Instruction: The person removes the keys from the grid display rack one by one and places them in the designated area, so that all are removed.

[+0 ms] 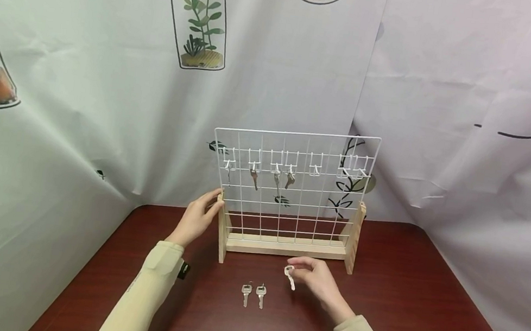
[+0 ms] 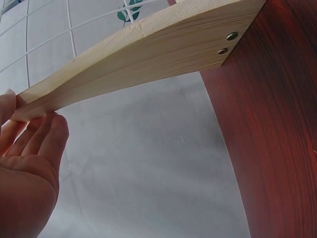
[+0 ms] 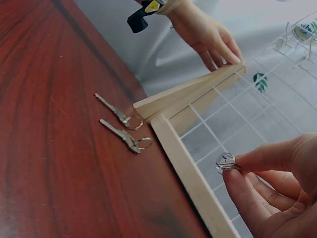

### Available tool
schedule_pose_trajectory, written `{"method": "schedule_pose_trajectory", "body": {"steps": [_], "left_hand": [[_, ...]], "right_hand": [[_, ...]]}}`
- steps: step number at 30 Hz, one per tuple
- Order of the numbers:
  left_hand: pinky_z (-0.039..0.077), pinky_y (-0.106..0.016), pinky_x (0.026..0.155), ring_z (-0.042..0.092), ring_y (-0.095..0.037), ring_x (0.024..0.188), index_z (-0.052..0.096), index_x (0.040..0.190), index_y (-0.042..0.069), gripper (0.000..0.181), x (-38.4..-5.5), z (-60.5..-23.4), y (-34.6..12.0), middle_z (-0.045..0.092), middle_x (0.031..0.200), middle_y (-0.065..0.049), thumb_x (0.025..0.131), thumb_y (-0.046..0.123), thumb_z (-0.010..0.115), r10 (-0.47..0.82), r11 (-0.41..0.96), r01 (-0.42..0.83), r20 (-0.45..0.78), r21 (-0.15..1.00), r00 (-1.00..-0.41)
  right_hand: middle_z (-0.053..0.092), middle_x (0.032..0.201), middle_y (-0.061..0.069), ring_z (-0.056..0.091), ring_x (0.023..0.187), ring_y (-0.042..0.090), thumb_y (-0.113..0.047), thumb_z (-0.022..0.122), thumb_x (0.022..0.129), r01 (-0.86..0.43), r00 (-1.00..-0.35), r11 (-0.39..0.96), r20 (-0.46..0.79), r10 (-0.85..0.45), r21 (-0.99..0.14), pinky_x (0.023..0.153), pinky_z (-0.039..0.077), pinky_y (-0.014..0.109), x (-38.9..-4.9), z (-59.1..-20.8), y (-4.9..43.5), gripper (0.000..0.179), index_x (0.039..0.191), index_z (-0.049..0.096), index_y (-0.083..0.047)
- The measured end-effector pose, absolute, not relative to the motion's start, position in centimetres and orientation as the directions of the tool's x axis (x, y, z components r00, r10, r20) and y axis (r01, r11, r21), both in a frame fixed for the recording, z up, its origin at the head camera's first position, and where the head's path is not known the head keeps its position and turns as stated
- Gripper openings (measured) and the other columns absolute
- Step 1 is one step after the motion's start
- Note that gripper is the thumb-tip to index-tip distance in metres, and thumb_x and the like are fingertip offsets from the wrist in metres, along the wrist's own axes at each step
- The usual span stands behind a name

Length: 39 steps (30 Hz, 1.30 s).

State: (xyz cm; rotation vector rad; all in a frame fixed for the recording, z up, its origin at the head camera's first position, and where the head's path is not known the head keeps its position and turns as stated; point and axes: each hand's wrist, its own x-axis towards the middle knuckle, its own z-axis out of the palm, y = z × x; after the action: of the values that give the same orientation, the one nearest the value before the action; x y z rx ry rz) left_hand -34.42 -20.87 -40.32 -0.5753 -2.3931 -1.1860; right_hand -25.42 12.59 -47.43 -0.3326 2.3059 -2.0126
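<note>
My left hand (image 1: 197, 216) grips the upper end of the left wooden upright (image 2: 99, 74) of a white wire grid rack (image 1: 290, 204), thumb on one side and fingers on the other. In front of the rack, my right hand (image 1: 318, 282) pinches a silver key (image 1: 290, 277) between thumb and fingertips, its blade slanting down in the head view. The right wrist view shows a metal ring at the pinched key (image 3: 227, 163), most of it hidden by the fingers. Two more keys with rings, a left key (image 1: 246, 294) and a right key (image 1: 261, 296), lie side by side on the table.
Several keys, one a brownish key (image 1: 254, 178), hang from white hooks along the upper grid. More hooks, such as a white hook (image 1: 315, 169), sit farther right. The rack stands on a dark red table (image 1: 403, 290), with a printed curtain (image 1: 296, 70) behind it.
</note>
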Motion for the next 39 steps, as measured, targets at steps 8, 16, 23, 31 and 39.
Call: {"method": "schedule_pose_trajectory", "body": {"steps": [8, 16, 23, 31, 39], "left_hand": [[0.051, -0.044, 0.103, 0.059, -0.035, 0.125, 0.053, 0.144, -0.001, 0.045, -34.4, -40.4, -20.8, 0.056, 0.141, -0.021, 0.103, 0.016, 0.06, 0.178, 0.546, 0.528, 0.526, 0.651, -0.832], [0.052, -0.044, 0.103, 0.059, -0.034, 0.125, 0.053, 0.145, 0.001, 0.046, -34.4, -40.5, -20.9, 0.056, 0.142, -0.021, 0.103, 0.018, 0.06, 0.177, 0.545, 0.522, 0.518, 0.657, -0.837], [0.051, -0.044, 0.103, 0.059, -0.035, 0.125, 0.052, 0.145, 0.0, 0.046, -34.5, -40.5, -20.9, 0.056, 0.141, -0.021, 0.103, 0.019, 0.06, 0.178, 0.542, 0.524, 0.52, 0.657, -0.836], [0.051, -0.044, 0.103, 0.058, -0.034, 0.126, 0.052, 0.146, 0.002, 0.046, -34.2, -40.3, -20.9, 0.056, 0.142, -0.021, 0.103, 0.018, 0.06, 0.182, 0.53, 0.524, 0.514, 0.667, -0.838], [0.052, -0.044, 0.103, 0.059, -0.035, 0.126, 0.052, 0.145, 0.001, 0.046, -34.3, -40.4, -20.9, 0.056, 0.141, -0.021, 0.103, 0.018, 0.06, 0.18, 0.536, 0.524, 0.517, 0.662, -0.837]], "right_hand": [[0.073, 0.101, 0.019, 0.071, 0.087, 0.016, 0.0, 0.068, 0.09, -0.096, -0.972, 0.116, 0.068, -0.226, -0.989, 0.077, 0.059, 0.025, -25.1, -48.6, 12.3, 0.031, 0.116, 0.065, 0.017], [0.073, 0.101, 0.021, 0.071, 0.088, 0.016, -0.002, 0.069, 0.091, -0.084, -0.963, 0.111, 0.051, -0.265, -0.99, 0.078, 0.059, 0.025, -24.7, -49.4, 12.0, 0.03, 0.114, 0.065, 0.018], [0.074, 0.098, 0.021, 0.07, 0.085, 0.013, 0.0, 0.069, 0.091, -0.077, -0.956, 0.12, 0.039, -0.292, -0.99, 0.075, 0.059, 0.023, -24.7, -50.0, 11.5, 0.027, 0.112, 0.066, 0.018], [0.074, 0.095, 0.019, 0.068, 0.079, 0.013, 0.0, 0.071, 0.088, -0.105, -0.957, 0.19, 0.047, -0.286, -0.976, 0.068, 0.057, 0.022, -24.5, -50.4, 10.7, 0.023, 0.107, 0.07, 0.014], [0.074, 0.083, 0.01, 0.067, 0.072, 0.009, 0.001, 0.077, 0.081, -0.153, -0.967, 0.307, 0.078, -0.244, -0.939, 0.062, 0.056, 0.021, -24.5, -50.4, 10.1, 0.02, 0.1, 0.074, 0.008]]}}
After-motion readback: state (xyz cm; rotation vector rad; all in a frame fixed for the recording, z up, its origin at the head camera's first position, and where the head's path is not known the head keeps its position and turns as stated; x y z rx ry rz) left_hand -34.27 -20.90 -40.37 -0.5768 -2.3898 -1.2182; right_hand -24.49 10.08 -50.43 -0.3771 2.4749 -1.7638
